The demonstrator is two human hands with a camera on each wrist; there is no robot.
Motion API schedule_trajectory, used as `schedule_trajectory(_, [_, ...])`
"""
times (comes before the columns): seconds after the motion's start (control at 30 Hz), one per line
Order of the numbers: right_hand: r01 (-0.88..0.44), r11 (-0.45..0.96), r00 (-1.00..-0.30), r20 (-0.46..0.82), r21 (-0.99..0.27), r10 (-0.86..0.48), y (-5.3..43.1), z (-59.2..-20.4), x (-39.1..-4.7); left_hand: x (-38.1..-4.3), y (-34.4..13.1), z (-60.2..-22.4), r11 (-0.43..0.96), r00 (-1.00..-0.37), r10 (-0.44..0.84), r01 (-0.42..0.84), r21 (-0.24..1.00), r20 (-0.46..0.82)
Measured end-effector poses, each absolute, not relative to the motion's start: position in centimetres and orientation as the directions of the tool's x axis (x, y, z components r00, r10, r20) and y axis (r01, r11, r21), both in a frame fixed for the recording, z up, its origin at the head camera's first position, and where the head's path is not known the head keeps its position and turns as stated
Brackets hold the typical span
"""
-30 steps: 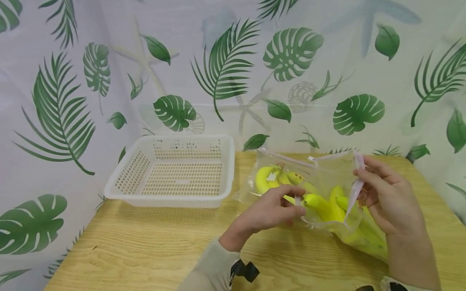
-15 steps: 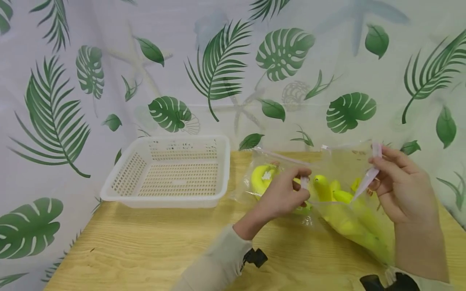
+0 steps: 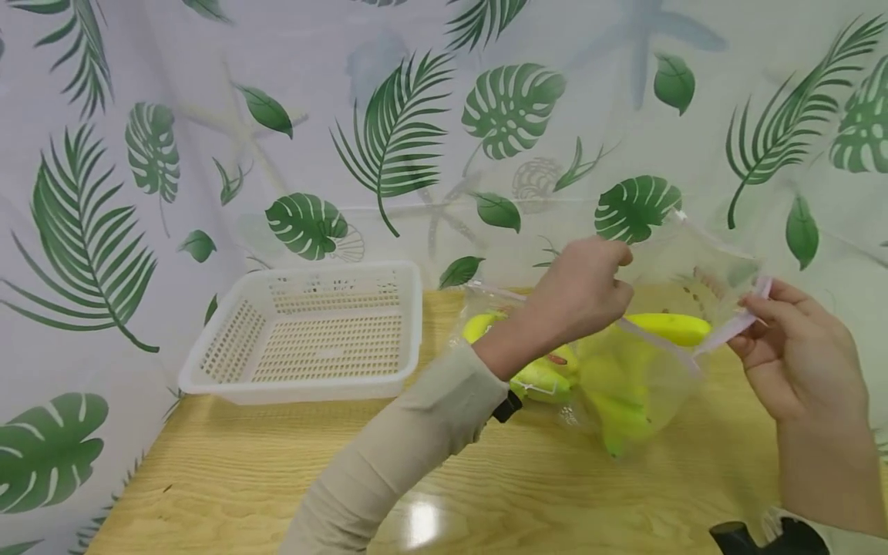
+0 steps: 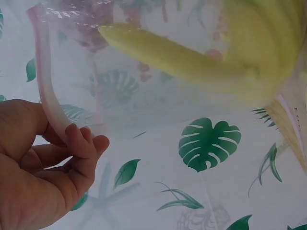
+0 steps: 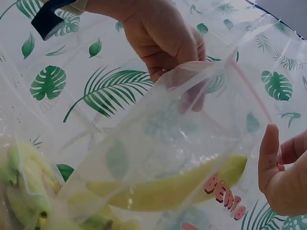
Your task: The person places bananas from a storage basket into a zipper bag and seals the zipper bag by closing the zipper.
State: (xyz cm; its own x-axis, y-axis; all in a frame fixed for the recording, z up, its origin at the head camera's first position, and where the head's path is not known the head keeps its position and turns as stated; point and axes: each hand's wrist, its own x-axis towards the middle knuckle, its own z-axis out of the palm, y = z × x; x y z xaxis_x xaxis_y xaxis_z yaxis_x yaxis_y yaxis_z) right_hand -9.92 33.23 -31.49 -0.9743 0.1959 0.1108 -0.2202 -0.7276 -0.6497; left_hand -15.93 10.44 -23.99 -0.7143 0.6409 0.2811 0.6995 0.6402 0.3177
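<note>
Between my hands a clear zip bag (image 3: 676, 378) hangs with its mouth spread. My left hand (image 3: 586, 285) grips the left side of its rim; in the left wrist view, the fingers pinch the pinkish zip strip (image 4: 44, 72). My right hand (image 3: 805, 351) pinches the right side of the rim. Several yellow bananas are in the bag. One banana (image 3: 666, 327) lies crosswise near the mouth, and the right wrist view shows this banana (image 5: 177, 189) through the film. The other bananas (image 3: 613, 385) bunch lower down, blurred by the plastic.
A second clear bag of bananas (image 3: 541, 381) lies on the wooden table (image 3: 291, 478), partly behind my left forearm. Further left stands a white perforated basket (image 3: 301, 389) with nothing in it. Behind the table hangs a leaf-patterned cloth (image 3: 416, 223).
The held bag has been raised and tilted, its mouth spread wider. My left hand has moved up and right. The bananas inside have shifted, with one now lying crosswise near the mouth.
</note>
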Motion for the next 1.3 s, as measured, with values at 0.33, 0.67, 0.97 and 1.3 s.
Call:
schedule_trajectory(0.33, [-0.277,-0.491,-0.933,0.110,-0.826,0.342,32.7,-30.2,-9.5,-17.2,10.2,-24.8,0.681,-0.720,0.662,0.694,0.233,0.208])
schedule_trajectory(0.67, [-0.201,-0.532,-0.971,0.097,-0.823,0.216,33.1,-30.4,-9.5,-17.8,10.0,-26.2,0.631,-0.743,0.653,0.640,0.440,0.144])
schedule_trajectory(0.97, [-0.105,-0.595,-0.994,0.099,-0.797,0.042,33.5,-30.9,-10.2,-14.3,9.0,-31.5,0.402,-0.859,0.443,0.446,0.800,0.257])
schedule_trajectory(1.3, [-0.080,-0.379,-0.997,0.078,-0.922,0.022,34.0,-30.3,-10.2,-12.0,10.9,-33.3,0.322,-0.815,0.431,0.541,0.777,0.389])
